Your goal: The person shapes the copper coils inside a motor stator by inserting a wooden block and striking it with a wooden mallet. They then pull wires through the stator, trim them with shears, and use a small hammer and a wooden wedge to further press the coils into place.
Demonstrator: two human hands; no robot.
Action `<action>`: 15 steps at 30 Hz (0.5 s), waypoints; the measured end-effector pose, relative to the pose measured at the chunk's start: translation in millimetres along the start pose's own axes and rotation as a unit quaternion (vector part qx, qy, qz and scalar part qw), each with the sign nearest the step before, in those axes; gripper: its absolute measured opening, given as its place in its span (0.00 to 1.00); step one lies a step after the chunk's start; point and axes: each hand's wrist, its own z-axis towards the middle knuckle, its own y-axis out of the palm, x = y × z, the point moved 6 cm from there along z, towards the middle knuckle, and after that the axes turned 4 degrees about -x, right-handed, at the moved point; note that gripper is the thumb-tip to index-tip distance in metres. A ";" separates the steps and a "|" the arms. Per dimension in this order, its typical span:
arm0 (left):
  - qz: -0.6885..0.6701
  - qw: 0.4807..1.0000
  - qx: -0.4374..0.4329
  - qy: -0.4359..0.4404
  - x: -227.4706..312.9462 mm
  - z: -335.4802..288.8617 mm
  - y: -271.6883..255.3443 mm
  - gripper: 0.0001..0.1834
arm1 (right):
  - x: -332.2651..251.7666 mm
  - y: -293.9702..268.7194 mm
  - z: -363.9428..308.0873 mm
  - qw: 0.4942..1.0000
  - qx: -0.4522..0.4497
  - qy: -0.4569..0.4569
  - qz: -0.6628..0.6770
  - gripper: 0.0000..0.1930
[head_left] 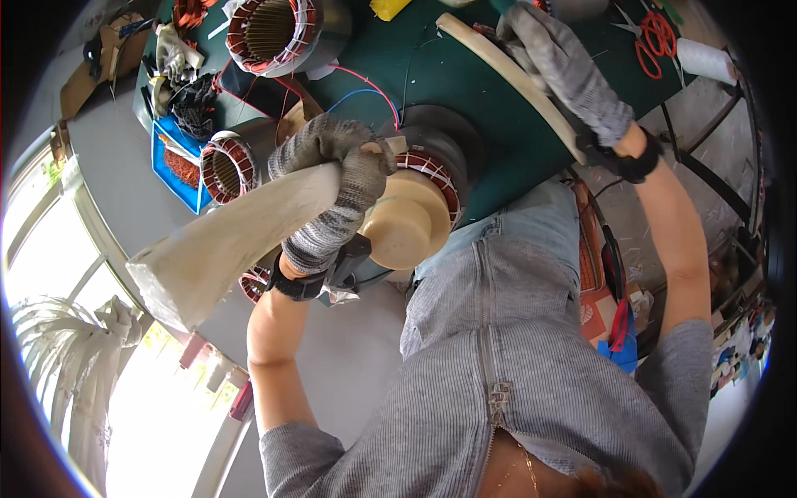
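Note:
My left hand (336, 174), in a grey knitted glove, is closed around the narrow end of a pale, tapered club-like block (224, 236). Its thick end slants out toward the lower left. Below and right of that fist is a motor stator (448, 178) with red windings laced in white; a cream round stepped piece (403, 228) sits at its near face. My right hand (556, 62), gloved too, is at the far right of the table with its fingers bent down beside a long curved pale strip (515, 79). Whatever lies under those fingers is hidden.
Another wound stator (274, 37) stands at the far left, a smaller one (226, 170) below it. A blue tray (178, 187) holds reddish-brown material. Red and blue wires (365, 91) cross the green tabletop (398, 50). Red-handled scissors (656, 46) and a white thread spool (706, 60) lie far right.

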 end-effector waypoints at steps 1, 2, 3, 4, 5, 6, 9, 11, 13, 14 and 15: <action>-0.028 1.000 0.000 -0.007 -3.8 -0.1 -0.7 0.06 | -13.6 14.3 -1.0 1.000 0.002 0.003 -0.005 0.19; -0.024 1.000 0.000 -0.007 -0.1 -2.3 -0.4 0.06 | -32.9 49.0 -7.5 0.997 -0.081 0.001 -0.009 0.19; 0.014 1.000 0.002 -0.014 1.1 -4.1 -1.7 0.06 | -49.3 83.8 -17.1 0.986 -0.163 -0.003 -0.014 0.19; 0.053 0.998 0.002 -0.023 -0.8 -5.7 -5.0 0.06 | -60.5 108.4 -25.2 0.970 -0.243 -0.003 -0.017 0.19; 0.052 0.999 -0.001 -0.018 -0.5 -1.3 -4.4 0.06 | -64.2 106.2 -28.5 0.970 -0.241 -0.002 -0.024 0.19; 0.002 1.000 -0.013 -0.008 1.2 5.4 -1.8 0.06 | -56.5 99.7 -32.1 0.974 -0.207 0.090 0.032 0.19; -0.057 0.998 0.007 0.021 0.3 14.0 5.9 0.05 | -44.7 70.5 -59.9 0.992 -0.077 -0.015 -0.097 0.15; -0.053 0.998 -0.034 0.022 0.7 15.6 9.0 0.05 | -48.7 64.7 -56.5 0.994 -0.084 0.048 -0.050 0.14; -0.039 0.998 -0.050 0.006 4.0 11.4 10.0 0.05 | -45.1 79.5 -61.0 0.796 -0.231 0.460 0.317 0.21; -0.040 0.998 -0.052 0.005 4.3 9.0 8.4 0.05 | -44.4 82.2 -65.7 0.795 -0.229 0.462 0.318 0.21; 0.063 0.995 -0.074 0.010 6.6 6.1 6.8 0.05 | -44.1 84.5 -68.0 0.821 -0.202 0.428 0.319 0.21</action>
